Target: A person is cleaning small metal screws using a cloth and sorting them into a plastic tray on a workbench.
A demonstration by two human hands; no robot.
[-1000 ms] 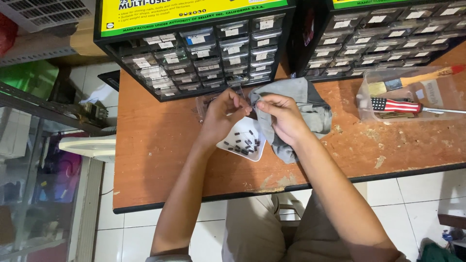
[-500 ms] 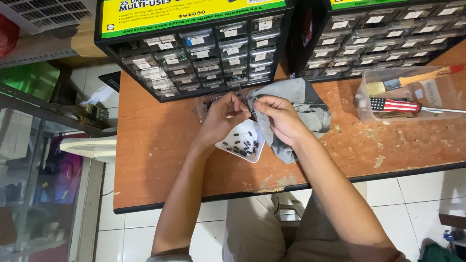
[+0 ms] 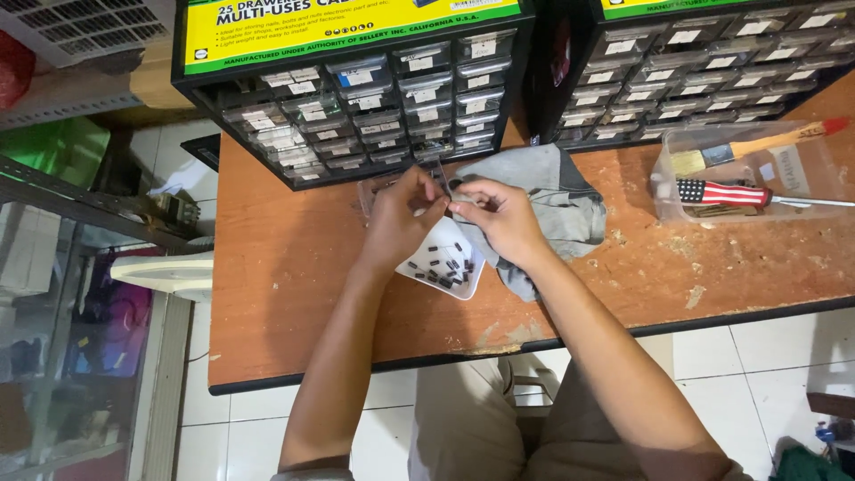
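Left hand (image 3: 405,212) and right hand (image 3: 499,214) meet fingertip to fingertip, pinching a small part too tiny to identify. White tray (image 3: 443,264) of dark components lies directly beneath; grey cloth (image 3: 557,200) under the right hand.

Worn orange workbench (image 3: 294,294), drawer cabinets (image 3: 356,98), grey cloth (image 3: 561,196), white tray (image 3: 445,267), clear box (image 3: 748,169)

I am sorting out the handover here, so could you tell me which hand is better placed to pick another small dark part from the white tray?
Probably the left hand: it hangs directly above the white tray, while the right hand lies over the grey cloth.
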